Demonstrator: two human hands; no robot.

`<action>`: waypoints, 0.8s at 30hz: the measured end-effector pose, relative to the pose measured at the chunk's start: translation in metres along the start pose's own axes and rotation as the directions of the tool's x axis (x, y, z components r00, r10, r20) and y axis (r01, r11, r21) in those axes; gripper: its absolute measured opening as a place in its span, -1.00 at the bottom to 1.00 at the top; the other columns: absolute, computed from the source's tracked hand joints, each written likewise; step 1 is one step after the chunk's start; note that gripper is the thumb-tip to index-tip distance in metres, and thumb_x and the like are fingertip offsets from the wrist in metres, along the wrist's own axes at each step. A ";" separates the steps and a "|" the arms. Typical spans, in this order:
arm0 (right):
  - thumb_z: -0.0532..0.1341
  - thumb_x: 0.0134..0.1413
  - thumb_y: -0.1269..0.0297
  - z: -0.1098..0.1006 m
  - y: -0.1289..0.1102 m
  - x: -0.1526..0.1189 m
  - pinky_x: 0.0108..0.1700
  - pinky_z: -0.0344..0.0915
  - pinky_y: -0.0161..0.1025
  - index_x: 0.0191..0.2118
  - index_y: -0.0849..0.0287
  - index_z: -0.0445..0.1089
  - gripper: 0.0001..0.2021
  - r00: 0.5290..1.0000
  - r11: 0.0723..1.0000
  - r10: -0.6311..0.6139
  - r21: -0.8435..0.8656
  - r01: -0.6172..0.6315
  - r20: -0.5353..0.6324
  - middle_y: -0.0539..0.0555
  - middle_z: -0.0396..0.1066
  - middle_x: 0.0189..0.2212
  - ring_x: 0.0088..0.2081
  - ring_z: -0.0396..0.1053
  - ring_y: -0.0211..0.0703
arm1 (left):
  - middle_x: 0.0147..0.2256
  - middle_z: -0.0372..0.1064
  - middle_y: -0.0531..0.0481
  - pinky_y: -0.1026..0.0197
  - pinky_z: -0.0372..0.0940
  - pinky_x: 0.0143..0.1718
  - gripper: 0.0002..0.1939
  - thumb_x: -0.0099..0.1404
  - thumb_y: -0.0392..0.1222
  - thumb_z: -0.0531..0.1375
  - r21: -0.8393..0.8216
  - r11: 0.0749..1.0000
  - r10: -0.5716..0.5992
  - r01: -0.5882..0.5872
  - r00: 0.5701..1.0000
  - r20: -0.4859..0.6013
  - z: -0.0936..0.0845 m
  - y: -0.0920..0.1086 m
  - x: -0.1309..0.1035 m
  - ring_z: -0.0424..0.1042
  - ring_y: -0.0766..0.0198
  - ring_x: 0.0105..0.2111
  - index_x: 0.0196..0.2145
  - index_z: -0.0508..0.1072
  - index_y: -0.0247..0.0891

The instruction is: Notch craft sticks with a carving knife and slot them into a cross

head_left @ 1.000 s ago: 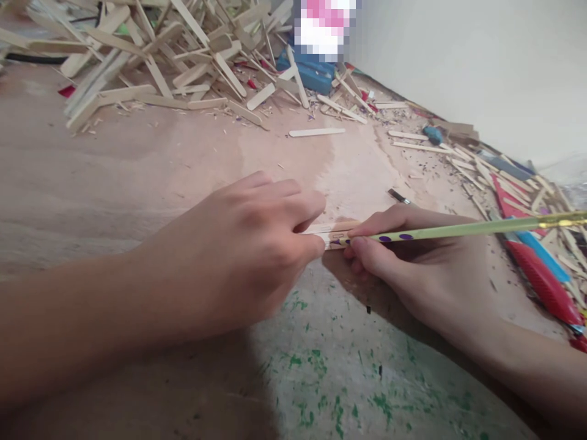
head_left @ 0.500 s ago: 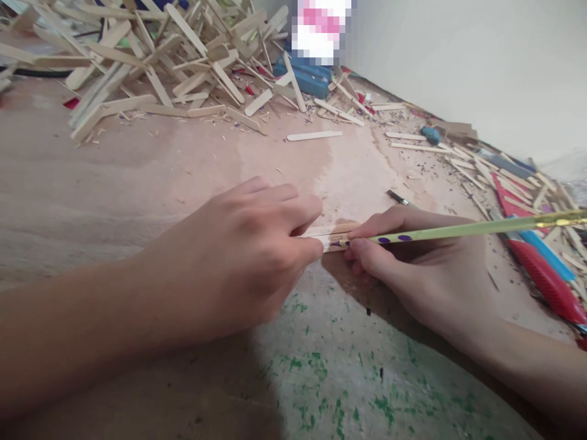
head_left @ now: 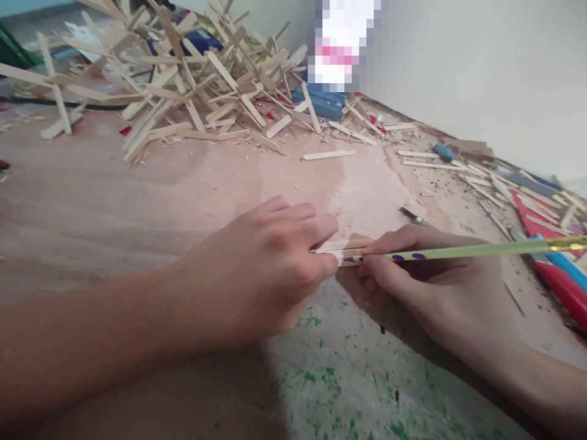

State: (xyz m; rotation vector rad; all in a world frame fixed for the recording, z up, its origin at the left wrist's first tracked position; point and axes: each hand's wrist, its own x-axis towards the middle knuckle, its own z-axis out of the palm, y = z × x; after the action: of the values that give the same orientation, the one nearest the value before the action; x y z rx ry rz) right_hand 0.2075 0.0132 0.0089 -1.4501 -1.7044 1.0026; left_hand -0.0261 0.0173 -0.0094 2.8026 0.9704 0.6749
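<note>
Between my hands lie pale wooden craft sticks (head_left: 345, 250) side by side on the table, with small box-like marks drawn on them. My left hand (head_left: 284, 263) is closed and presses them at their left part, thumb in front and fingers behind, hiding that end. In my right hand (head_left: 413, 269) a light green pencil (head_left: 477, 250) with purple spots is pinched between thumb and fingers. The pencil lies low and nearly level, its gold band far right and its tip at the sticks near my left thumb. A small brush-like tool (head_left: 411, 215) lies just behind my right hand.
A tangled pile of craft sticks (head_left: 220, 85) covers the back left, beside a blue block (head_left: 324, 102). Loose sticks, shavings and a red-handled tool (head_left: 562, 293) lie along the right. A pale wall (head_left: 472, 73) rises behind. Green paint flecks (head_left: 321, 385) mark the table (head_left: 220, 391) in front.
The view has shifted, so everything sits a little lower and further right. Both hands keep their holds, and the pencil tip stays at the sticks.
</note>
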 end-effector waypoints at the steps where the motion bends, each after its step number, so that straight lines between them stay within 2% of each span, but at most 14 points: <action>1: 0.47 0.09 0.34 0.000 0.000 0.000 -0.64 0.39 -0.42 -0.41 0.10 0.60 -0.91 1.000 1.000 0.006 -0.003 -0.006 0.001 -0.01 0.58 -0.56 -0.61 0.47 -0.26 | -0.31 0.39 -0.07 0.02 0.27 -0.22 -0.72 0.45 -0.40 0.15 0.003 1.000 0.000 0.000 1.000 0.000 -0.001 0.000 0.000 0.35 0.11 -0.28 -0.31 0.63 -0.22; 5: 0.47 0.07 0.33 -0.001 -0.003 0.003 -0.67 0.36 -0.42 -0.44 0.11 0.58 -0.88 1.000 1.000 0.008 0.029 -0.008 0.007 -0.03 0.53 -0.62 -0.65 0.44 -0.25 | -0.31 0.40 -0.08 0.01 0.27 -0.22 -0.70 0.46 -0.41 0.14 -0.009 1.000 0.001 -0.001 1.000 0.003 -0.002 0.000 0.001 0.35 0.11 -0.29 -0.35 0.62 -0.23; 10: 0.46 0.05 0.39 -0.001 -0.004 0.004 -0.60 0.38 -0.40 -0.42 0.11 0.58 -0.91 0.999 1.000 0.014 0.026 -0.015 0.036 -0.02 0.56 -0.60 -0.62 0.45 -0.26 | -0.30 0.39 -0.09 -0.02 0.27 -0.21 -0.71 0.49 -0.40 0.14 -0.021 1.000 0.023 -0.023 0.999 -0.025 0.001 0.000 0.000 0.36 0.08 -0.28 -0.30 0.63 -0.24; 15: 0.46 0.05 0.40 0.000 -0.001 0.002 -0.64 0.34 -0.42 -0.41 0.10 0.58 -0.90 1.000 0.998 0.011 0.066 -0.012 0.019 -0.04 0.54 -0.61 -0.65 0.43 -0.27 | -0.30 0.40 -0.09 -0.01 0.27 -0.20 -0.72 0.48 -0.41 0.14 -0.017 1.000 0.018 -0.018 1.000 -0.026 0.001 -0.001 -0.001 0.36 0.08 -0.27 -0.28 0.62 -0.24; 24: 0.43 0.05 0.46 -0.003 -0.008 0.007 -0.63 0.37 -0.41 -0.43 0.10 0.56 -0.87 0.997 0.999 0.037 -0.001 -0.037 0.068 -0.03 0.54 -0.62 -0.65 0.44 -0.27 | -0.30 0.40 -0.09 0.01 0.23 -0.21 -0.69 0.50 -0.38 0.11 -0.004 1.000 0.014 -0.015 0.999 -0.032 0.002 -0.001 -0.001 0.34 0.09 -0.28 -0.30 0.62 -0.23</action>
State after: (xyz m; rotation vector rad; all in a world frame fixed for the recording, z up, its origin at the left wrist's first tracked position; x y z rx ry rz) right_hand 0.2057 0.0195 0.0176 -1.4676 -1.7314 1.0829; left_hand -0.0264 0.0172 -0.0119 2.8059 0.9535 0.7254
